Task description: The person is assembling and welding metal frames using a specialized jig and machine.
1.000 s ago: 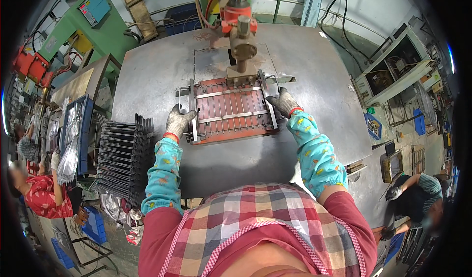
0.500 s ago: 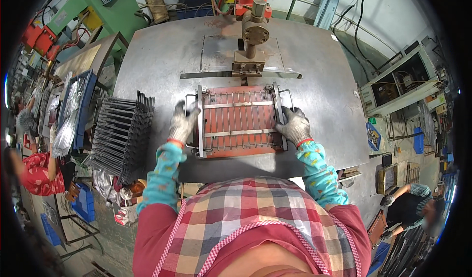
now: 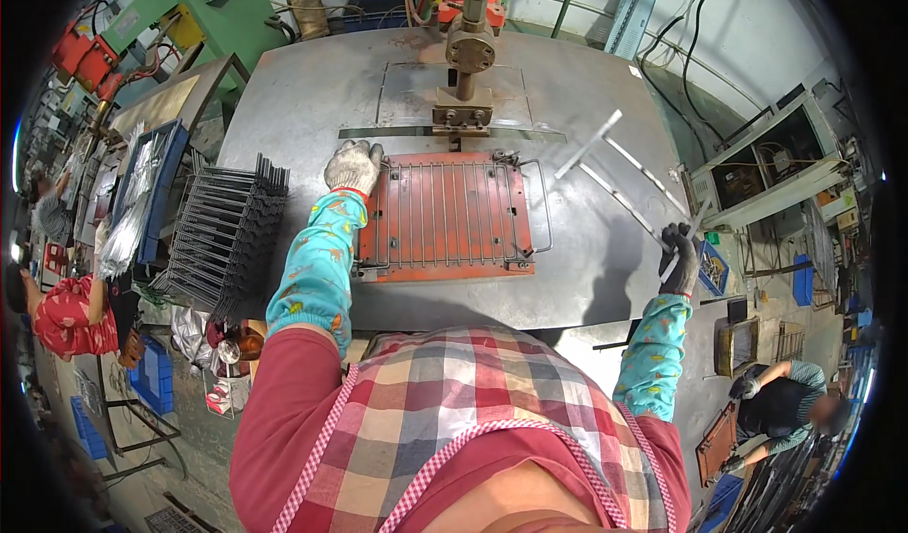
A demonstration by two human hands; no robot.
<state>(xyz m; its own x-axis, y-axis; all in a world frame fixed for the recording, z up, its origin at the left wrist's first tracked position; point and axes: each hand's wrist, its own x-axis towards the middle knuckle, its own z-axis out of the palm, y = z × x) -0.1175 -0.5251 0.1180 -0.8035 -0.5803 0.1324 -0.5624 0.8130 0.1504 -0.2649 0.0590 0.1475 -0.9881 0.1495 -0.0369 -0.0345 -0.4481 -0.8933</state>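
A wire rack with a looped handle on its right side lies on a red flat plate on the metal table. My left hand, in a pale glove, is closed at their far left corner; its fingers hide what they grip. Off to the right, my right hand, in a darkened glove, is closed around one end bar of a light metal frame. Two long strips join the frame's end bars. It is tilted and apart from the rack.
A press head stands over the table behind the plate. Many dark wire racks are stacked at the left, beside a blue bin of wire pieces. Co-workers are at both sides. A grey cabinet stands at the right.
My right hand has lifted the metal frame off the wire rack and carried it right. My left hand has moved up to the far left corner. The rack and plate remain on the table.
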